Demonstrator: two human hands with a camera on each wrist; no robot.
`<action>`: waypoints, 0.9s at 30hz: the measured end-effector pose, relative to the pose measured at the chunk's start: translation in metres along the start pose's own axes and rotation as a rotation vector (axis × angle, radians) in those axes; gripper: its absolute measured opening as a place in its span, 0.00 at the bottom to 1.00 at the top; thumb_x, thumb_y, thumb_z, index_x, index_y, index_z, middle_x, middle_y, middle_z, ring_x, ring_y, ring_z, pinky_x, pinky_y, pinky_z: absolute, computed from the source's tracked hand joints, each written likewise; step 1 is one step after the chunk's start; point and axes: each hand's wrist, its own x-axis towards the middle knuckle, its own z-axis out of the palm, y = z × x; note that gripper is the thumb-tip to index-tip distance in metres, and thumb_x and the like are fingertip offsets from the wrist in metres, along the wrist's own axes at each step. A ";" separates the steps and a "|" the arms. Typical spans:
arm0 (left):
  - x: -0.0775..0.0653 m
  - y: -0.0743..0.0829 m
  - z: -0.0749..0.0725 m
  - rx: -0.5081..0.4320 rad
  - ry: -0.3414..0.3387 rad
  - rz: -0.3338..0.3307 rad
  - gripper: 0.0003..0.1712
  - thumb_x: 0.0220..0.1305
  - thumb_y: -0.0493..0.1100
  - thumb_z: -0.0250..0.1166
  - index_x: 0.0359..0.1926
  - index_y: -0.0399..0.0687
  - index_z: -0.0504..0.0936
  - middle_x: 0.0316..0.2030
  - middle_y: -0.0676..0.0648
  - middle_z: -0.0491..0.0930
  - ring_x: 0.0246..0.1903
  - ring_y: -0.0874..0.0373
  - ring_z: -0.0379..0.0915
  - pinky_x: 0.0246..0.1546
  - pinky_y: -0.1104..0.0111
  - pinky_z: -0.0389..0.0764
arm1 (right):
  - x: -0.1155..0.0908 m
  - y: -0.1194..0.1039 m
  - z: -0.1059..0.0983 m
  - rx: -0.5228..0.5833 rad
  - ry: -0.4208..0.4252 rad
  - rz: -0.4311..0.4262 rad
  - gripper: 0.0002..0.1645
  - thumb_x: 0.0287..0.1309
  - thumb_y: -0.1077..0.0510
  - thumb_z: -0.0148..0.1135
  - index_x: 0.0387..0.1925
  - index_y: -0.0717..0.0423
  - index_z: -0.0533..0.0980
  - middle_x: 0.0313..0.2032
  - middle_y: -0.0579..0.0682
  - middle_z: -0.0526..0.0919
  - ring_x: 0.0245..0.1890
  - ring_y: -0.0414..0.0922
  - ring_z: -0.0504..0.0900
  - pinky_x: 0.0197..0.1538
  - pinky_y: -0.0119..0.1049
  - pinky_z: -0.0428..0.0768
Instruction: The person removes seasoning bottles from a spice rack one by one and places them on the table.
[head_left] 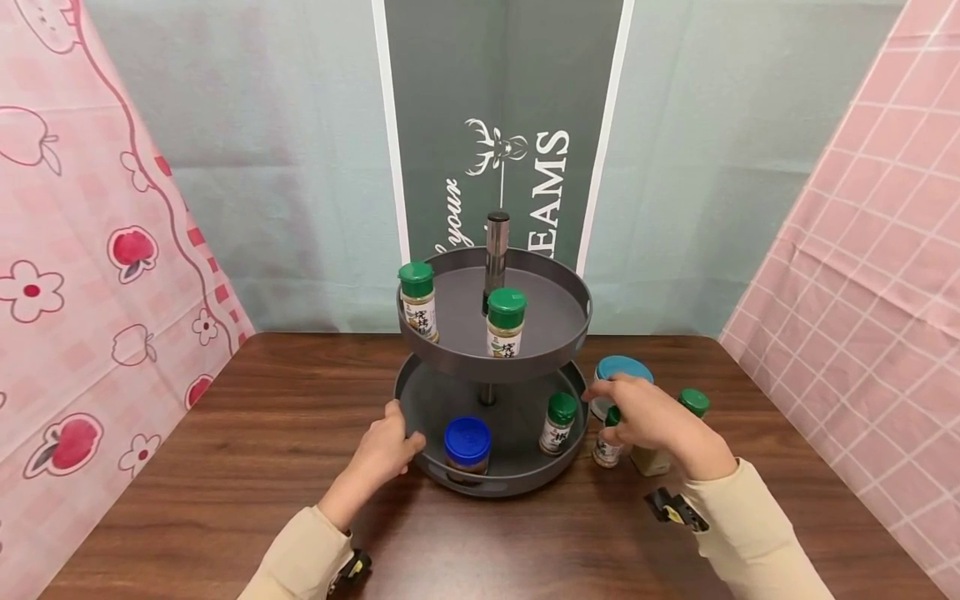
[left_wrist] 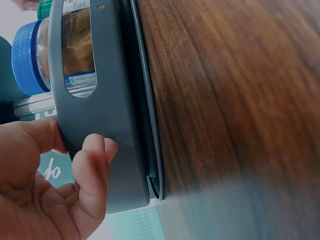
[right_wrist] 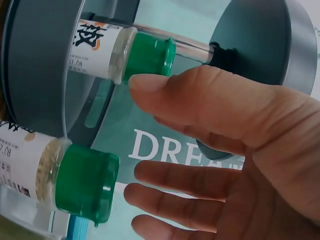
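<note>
A grey two-tier round rack [head_left: 491,365] stands on the table. My left hand [head_left: 384,442] pinches the left rim of its lower tray [left_wrist: 120,165], thumb inside and fingers outside. My right hand [head_left: 648,412] is beside the tray's right edge with its fingers spread, holding nothing. In the right wrist view its thumb [right_wrist: 150,85] overlaps the green cap of a spice jar [right_wrist: 150,55] in the lower tray. Another green-capped spice jar [right_wrist: 85,185] stands outside the tray, just below that hand. A blue-lidded jar [head_left: 467,446] sits at the lower tray's front.
Two green-capped shakers, one on the left [head_left: 418,304] and one at the front [head_left: 506,325], stand on the upper tier. Right of the rack are a light-blue-lidded tub [head_left: 622,367] and a tall green-capped bottle [head_left: 651,461]. Curtains hang behind and at both sides.
</note>
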 end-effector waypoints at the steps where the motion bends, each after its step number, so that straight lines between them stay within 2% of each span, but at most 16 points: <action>1: 0.000 0.000 0.000 0.000 0.000 0.003 0.43 0.52 0.40 0.58 0.62 0.22 0.47 0.08 0.49 0.72 0.08 0.60 0.68 0.17 0.65 0.74 | 0.001 -0.001 0.001 0.004 0.007 -0.009 0.25 0.37 0.62 0.67 0.45 0.56 0.76 0.43 0.62 0.74 0.38 0.52 0.73 0.32 0.42 0.75; 11: 0.000 -0.001 0.000 -0.002 -0.003 -0.001 0.44 0.52 0.41 0.57 0.63 0.22 0.46 0.08 0.49 0.71 0.08 0.59 0.68 0.16 0.65 0.73 | 0.008 -0.008 0.012 0.035 0.113 -0.074 0.27 0.40 0.58 0.69 0.46 0.59 0.75 0.41 0.56 0.76 0.39 0.50 0.75 0.37 0.47 0.77; 18: -0.001 -0.001 0.000 0.007 0.001 -0.001 0.44 0.52 0.41 0.57 0.63 0.22 0.46 0.08 0.49 0.71 0.08 0.59 0.67 0.15 0.65 0.72 | 0.015 -0.013 0.019 0.053 0.111 -0.093 0.26 0.41 0.58 0.68 0.47 0.57 0.74 0.41 0.57 0.75 0.38 0.50 0.74 0.35 0.46 0.76; 27: 0.000 -0.002 0.001 0.019 0.006 -0.005 0.44 0.52 0.41 0.57 0.63 0.23 0.47 0.07 0.49 0.71 0.08 0.59 0.67 0.15 0.65 0.72 | 0.024 -0.018 0.026 0.059 0.082 -0.111 0.28 0.40 0.61 0.66 0.49 0.59 0.74 0.44 0.65 0.72 0.37 0.51 0.73 0.33 0.45 0.75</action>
